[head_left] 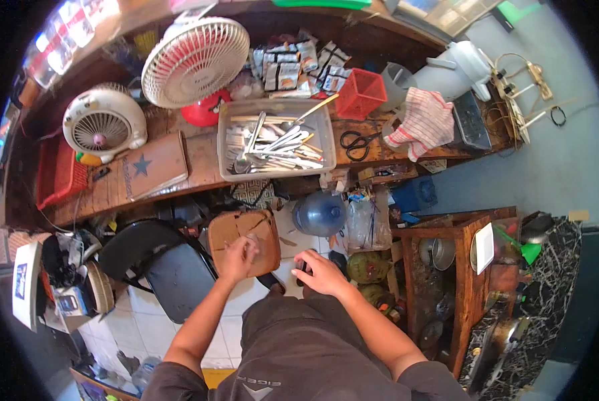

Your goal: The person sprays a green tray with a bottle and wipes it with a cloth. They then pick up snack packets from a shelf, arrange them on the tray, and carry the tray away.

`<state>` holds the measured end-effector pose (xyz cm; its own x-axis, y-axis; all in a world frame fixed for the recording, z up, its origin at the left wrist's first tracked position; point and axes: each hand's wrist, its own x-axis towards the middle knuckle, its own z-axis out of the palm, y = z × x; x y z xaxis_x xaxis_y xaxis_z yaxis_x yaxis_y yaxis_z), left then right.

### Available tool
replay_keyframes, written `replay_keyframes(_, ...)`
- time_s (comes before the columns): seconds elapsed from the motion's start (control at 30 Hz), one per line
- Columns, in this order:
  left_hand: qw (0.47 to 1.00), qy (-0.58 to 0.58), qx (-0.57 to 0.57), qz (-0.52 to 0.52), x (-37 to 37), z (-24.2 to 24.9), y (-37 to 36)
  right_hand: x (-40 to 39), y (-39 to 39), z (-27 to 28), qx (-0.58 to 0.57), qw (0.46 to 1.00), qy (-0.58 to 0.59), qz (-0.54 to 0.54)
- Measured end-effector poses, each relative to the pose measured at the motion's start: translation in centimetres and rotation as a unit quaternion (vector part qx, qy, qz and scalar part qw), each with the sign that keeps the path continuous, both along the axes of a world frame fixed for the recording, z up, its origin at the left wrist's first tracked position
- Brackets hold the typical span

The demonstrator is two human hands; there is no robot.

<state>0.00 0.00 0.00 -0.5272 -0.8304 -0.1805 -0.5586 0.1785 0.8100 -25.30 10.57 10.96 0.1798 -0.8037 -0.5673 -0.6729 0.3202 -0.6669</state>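
My left hand (238, 256) grips the near edge of a worn brown wooden board (244, 230), held out in front of my body below the bench. My right hand (321, 273) is curled around a small dark object (304, 266) that I cannot identify, close to my waist. Both forearms reach forward over my dark shirt. A black folding chair (162, 264) stands just left of the board.
On the wooden bench (179, 167) sit a clear tray of spoons and forks (276, 140), two white fans (196, 60), scissors (358, 142), a red basket (361, 93) and a checked cloth (423, 120). A blue water jug (319, 214) and a wooden shelf (470, 267) stand below, at right.
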Motion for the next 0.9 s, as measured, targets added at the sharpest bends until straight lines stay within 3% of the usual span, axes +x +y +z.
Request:
replay_keyframes(0.07,0.991,0.108,0.066,0.044,-1.1,4.3,-1.2,1.7,-1.6,-1.1,-0.152,0.986,-0.033,-0.067)
replay_keyframes(0.1,0.989,0.132,0.061,0.037,-4.8,8.5,1.4,-0.6,0.8,2.5,-0.16,0.985,-0.009,-0.067)
replay_keyframes(0.17,0.949,0.298,0.091,0.041,-5.9,12.2,0.9,0.2,0.3,3.3,-0.232,0.967,-0.046,-0.096)
replay_keyframes(0.2,0.951,0.294,0.087,0.037,-6.2,13.8,0.9,0.7,0.0,4.0,-0.26,0.953,-0.076,-0.134)
replay_keyframes(0.27,0.925,0.36,0.122,-0.006,-7.6,16.5,0.4,-1.1,-0.5,4.2,-0.208,0.966,-0.076,-0.136)
replay_keyframes(0.3,0.925,0.361,0.119,-0.01,-8.2,17.7,0.0,-2.0,-0.8,4.3,-0.148,0.977,-0.077,-0.134)
replay_keyframes(0.37,0.924,0.352,0.146,-0.028,-9.3,19.5,-0.3,-3.7,-1.2,3.3,-0.239,0.939,-0.152,-0.197)
replay_keyframes(0.43,0.927,0.36,0.097,-0.032,-10.7,20.1,-0.9,-5.7,-2.0,5.5,-0.229,0.93,-0.15,-0.244)
replay_keyframes(0.5,0.956,0.283,-0.003,-0.078,-11.8,21.7,-1.6,-7.2,-3.3,8.2,-0.228,0.893,-0.198,-0.334)
replay_keyframes(0.63,0.967,0.249,-0.034,-0.044,-13.3,23.0,-2.0,-11.8,-7.2,10.3,-0.256,0.835,-0.239,-0.424)
replay_keyframes(0.7,0.969,0.243,-0.028,-0.039,-13.6,23.2,-2.5,-15.4,-10.4,7.2,-0.322,0.805,-0.236,-0.439)
replay_keyframes(0.73,0.971,0.235,-0.029,-0.039,-13.7,23.0,-2.8,-15.5,-11.6,8.7,-0.285,0.782,-0.284,-0.475)
replay_keyframes(0.87,0.971,0.238,-0.032,-0.006,-14.9,22.2,-3.9,-18.5,-18.2,5.4,-0.318,0.783,-0.293,-0.448)
replay_keyframes(0.9,0.968,0.249,-0.013,0.012,-15.3,22.3,-3.9,-19.3,-19.4,5.0,-0.348,0.852,-0.148,-0.361)
